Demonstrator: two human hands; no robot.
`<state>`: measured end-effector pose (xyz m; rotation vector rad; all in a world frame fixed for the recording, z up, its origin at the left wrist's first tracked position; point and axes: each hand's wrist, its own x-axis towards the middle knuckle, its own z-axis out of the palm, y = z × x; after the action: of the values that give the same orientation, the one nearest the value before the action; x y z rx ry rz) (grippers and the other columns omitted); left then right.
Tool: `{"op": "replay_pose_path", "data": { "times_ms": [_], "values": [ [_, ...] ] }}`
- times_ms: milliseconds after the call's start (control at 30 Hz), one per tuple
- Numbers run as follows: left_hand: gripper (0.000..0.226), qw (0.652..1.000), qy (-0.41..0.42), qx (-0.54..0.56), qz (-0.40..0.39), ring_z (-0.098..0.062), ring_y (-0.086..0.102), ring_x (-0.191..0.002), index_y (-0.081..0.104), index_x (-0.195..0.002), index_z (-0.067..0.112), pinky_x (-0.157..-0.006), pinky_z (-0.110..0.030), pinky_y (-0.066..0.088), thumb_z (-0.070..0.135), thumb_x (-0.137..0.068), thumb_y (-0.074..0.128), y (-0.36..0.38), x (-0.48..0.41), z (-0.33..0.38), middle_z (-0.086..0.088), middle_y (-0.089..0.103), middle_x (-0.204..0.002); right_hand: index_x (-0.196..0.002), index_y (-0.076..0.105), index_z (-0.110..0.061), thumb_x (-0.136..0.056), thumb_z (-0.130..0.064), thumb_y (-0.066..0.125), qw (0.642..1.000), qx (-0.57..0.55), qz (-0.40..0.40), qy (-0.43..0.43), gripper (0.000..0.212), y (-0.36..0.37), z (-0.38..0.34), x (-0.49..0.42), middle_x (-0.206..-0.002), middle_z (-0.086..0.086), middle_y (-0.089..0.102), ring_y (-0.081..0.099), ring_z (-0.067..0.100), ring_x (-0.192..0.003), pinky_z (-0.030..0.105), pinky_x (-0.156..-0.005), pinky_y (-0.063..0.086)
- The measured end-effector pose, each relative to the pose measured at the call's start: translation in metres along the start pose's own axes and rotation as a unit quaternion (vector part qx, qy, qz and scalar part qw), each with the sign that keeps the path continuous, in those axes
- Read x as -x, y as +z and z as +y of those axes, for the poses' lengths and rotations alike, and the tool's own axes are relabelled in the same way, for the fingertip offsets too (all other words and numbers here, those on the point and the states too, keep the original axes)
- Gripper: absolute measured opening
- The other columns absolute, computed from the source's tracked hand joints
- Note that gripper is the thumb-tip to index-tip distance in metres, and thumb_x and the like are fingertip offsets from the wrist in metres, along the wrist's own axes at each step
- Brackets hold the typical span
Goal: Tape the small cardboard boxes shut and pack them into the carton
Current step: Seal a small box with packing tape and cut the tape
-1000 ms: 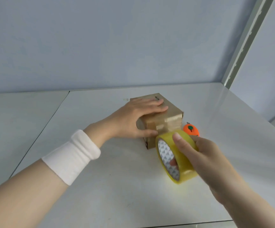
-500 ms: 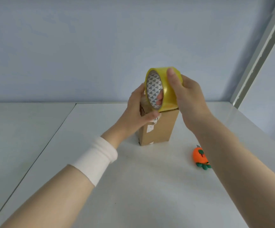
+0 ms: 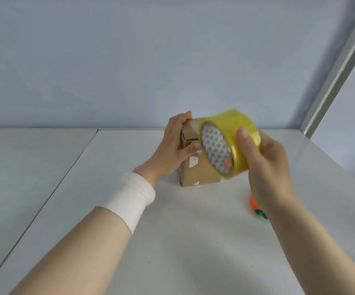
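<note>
A small brown cardboard box (image 3: pixel 195 173) stands on end on the white table (image 3: pixel 172 241), a little beyond the middle. My left hand (image 3: pixel 175 145) grips its upper left side, thumb on the front face and fingers over the top edge. In front of the box's right half, my right hand (image 3: pixel 265 160) holds a roll of yellow tape (image 3: pixel 227 143) in the air, its patterned core facing me. The roll is blurred and hides the box's upper right part. No carton is in view.
A small orange cutter with a green tip (image 3: pixel 257 207) lies on the table to the right of the box, partly behind my right wrist. A second white table (image 3: pixel 23 177) adjoins on the left. A blue wall rises just behind the box.
The box went from lying flat to standing on end. Since half a second ago the tape roll has come down from above the box's top and toward me, to the right.
</note>
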<state>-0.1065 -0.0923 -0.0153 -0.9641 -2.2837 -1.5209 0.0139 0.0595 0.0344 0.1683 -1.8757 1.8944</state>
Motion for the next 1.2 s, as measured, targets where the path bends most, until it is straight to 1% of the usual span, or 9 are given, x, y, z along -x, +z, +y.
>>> {"op": "replay_pose_path", "data": {
  "times_ms": [100, 267, 400, 567, 700, 833, 933, 1067, 1200],
  "values": [
    [0.098, 1.000, 0.003, -0.019, 0.014, -0.020, 0.033, -0.129, 0.026, -0.139, 0.018, -0.111, -0.044, 0.030, 0.085, -0.069, 0.039, 0.002, 0.000, 0.001, 0.004, 0.030, -0.129, -0.068, 0.060, -0.010, -0.066, -0.066, 0.064, 0.997, 0.040, 0.016, 0.059, 0.056, -0.013, 0.020, 0.034, -0.055, -0.004, 0.059, 0.050, 0.005, -0.054, 0.017, -0.051, 0.041],
    [0.070, 0.999, -0.014, -0.012, 0.039, -0.017, 0.036, -0.130, 0.031, -0.135, 0.022, -0.112, -0.035, 0.030, 0.067, -0.083, 0.044, 0.007, 0.000, 0.002, -0.003, 0.032, -0.134, -0.077, 0.061, 0.000, -0.090, -0.023, 0.057, 0.983, 0.075, -0.032, 0.164, 0.028, -0.013, 0.027, 0.042, -0.047, -0.001, 0.057, 0.053, 0.004, -0.040, 0.012, -0.043, 0.040],
    [0.039, 0.982, -0.128, 0.084, 0.107, -0.006, 0.051, -0.111, 0.053, -0.120, 0.018, -0.098, -0.021, 0.039, 0.044, -0.097, 0.035, 0.001, -0.010, 0.030, -0.003, 0.052, -0.126, -0.078, 0.065, -0.008, -0.090, -0.033, 0.053, 0.990, 0.066, -0.037, 0.116, 0.030, -0.012, -0.015, 0.024, -0.049, -0.004, 0.063, 0.054, 0.001, -0.042, 0.010, -0.042, 0.041],
    [0.055, 0.930, -0.350, 0.096, 0.051, -0.022, 0.061, -0.100, 0.064, -0.106, 0.012, -0.087, -0.031, 0.045, 0.053, -0.097, 0.029, -0.003, -0.004, 0.029, -0.007, 0.067, -0.107, -0.091, 0.064, -0.011, -0.093, -0.023, 0.052, 0.981, -0.037, -0.116, 0.149, 0.018, 0.000, -0.032, 0.008, -0.070, 0.001, 0.072, 0.066, 0.013, -0.064, 0.020, -0.058, 0.054],
    [0.037, 0.942, -0.309, 0.029, 0.131, -0.015, 0.052, -0.103, 0.052, -0.122, 0.008, -0.084, -0.024, 0.037, 0.034, -0.099, 0.041, 0.000, 0.003, 0.016, -0.002, 0.056, -0.115, -0.098, 0.062, -0.011, -0.094, -0.023, 0.053, 0.987, -0.010, -0.056, 0.151, 0.015, 0.013, -0.009, -0.005, -0.078, -0.002, 0.071, 0.067, 0.012, -0.074, 0.023, -0.069, 0.052],
    [0.036, 0.945, -0.317, 0.021, 0.082, -0.019, 0.054, -0.111, 0.043, -0.133, 0.017, -0.102, -0.034, 0.041, 0.027, -0.098, 0.043, 0.013, 0.001, 0.006, -0.008, 0.046, -0.134, -0.085, 0.066, -0.018, -0.095, -0.042, 0.044, 0.989, 0.057, -0.043, 0.132, 0.035, 0.028, 0.009, -0.008, -0.072, -0.005, 0.073, 0.067, 0.010, -0.079, 0.027, -0.077, 0.050],
    [0.028, 0.938, -0.341, 0.033, 0.059, -0.020, 0.059, -0.105, 0.050, -0.124, 0.028, -0.098, -0.035, 0.046, 0.029, -0.097, 0.041, 0.013, -0.006, -0.003, -0.011, 0.046, -0.133, -0.083, 0.066, -0.019, -0.097, -0.044, 0.039, 0.991, 0.094, -0.025, 0.094, 0.039, 0.035, 0.017, -0.001, -0.068, -0.005, 0.073, 0.067, 0.011, -0.079, 0.032, -0.081, 0.051],
    [0.025, 0.940, -0.335, 0.043, 0.041, -0.023, 0.055, -0.112, 0.055, -0.110, 0.038, -0.101, -0.039, 0.044, 0.030, -0.099, 0.034, 0.012, -0.005, -0.006, -0.012, 0.046, -0.133, -0.077, 0.062, -0.016, -0.096, -0.041, 0.041, 0.994, 0.049, 0.016, 0.094, 0.037, 0.030, 0.006, 0.010, -0.052, -0.006, 0.067, 0.063, 0.004, -0.056, 0.017, -0.056, 0.050],
    [0.033, 0.942, -0.334, 0.018, 0.041, -0.023, 0.052, -0.113, 0.053, -0.123, 0.033, -0.103, -0.035, 0.041, 0.028, -0.100, 0.031, 0.012, -0.005, -0.007, -0.011, 0.044, -0.135, -0.069, 0.056, -0.016, -0.095, -0.032, 0.047, 0.996, 0.053, 0.011, 0.075, 0.031, 0.016, -0.012, 0.033, -0.045, -0.015, 0.059, 0.053, -0.004, -0.045, 0.007, -0.046, 0.036]
  ]
}}
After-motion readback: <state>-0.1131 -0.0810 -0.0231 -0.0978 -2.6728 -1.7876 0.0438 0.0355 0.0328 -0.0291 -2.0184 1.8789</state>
